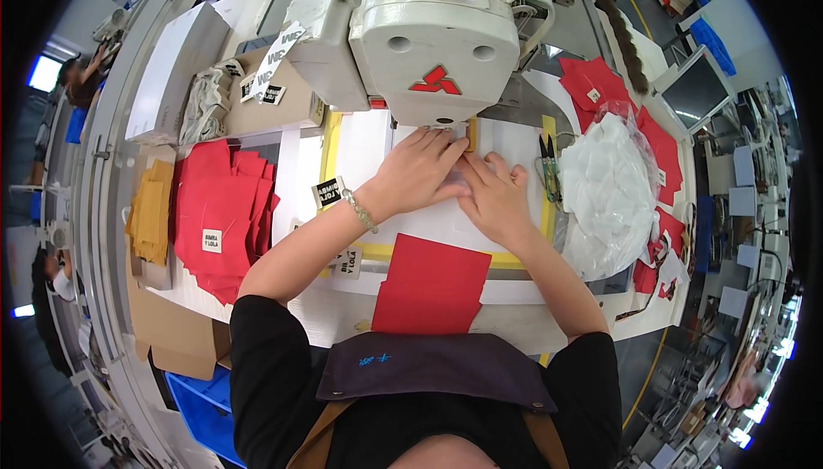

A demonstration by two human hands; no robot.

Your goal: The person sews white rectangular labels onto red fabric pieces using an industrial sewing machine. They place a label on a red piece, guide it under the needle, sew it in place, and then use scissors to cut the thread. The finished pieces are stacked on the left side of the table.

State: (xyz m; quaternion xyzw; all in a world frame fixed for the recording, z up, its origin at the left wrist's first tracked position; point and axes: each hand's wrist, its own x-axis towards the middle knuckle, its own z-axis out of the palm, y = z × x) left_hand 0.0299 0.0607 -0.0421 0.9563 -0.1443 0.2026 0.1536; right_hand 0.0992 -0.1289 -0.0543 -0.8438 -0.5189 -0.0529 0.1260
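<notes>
My left hand (418, 171) lies over the white work plate (360, 147) under the head of a white sewing machine (433, 32). Its fingers are stretched out, pointing to the machine. Beside it, my right hand (497, 199) rests with fingers apart and partly bent, its fingertips close to my left thumb. Whatever lies beneath the two hands is hidden. A small orange-yellow block (471, 135) stands at my left fingertips. One red piece (433, 285) lies at the table's near edge, below my hands. Black and white labels (327, 193) lie near my left wrist.
Stacked red pieces (214, 212) and yellow-brown pieces (150, 212) are at left, with a cardboard box (274, 96) of labels behind. To the right are green-handled snips (549, 173), a clear bag of white pieces (609, 195) and more red pieces (600, 83).
</notes>
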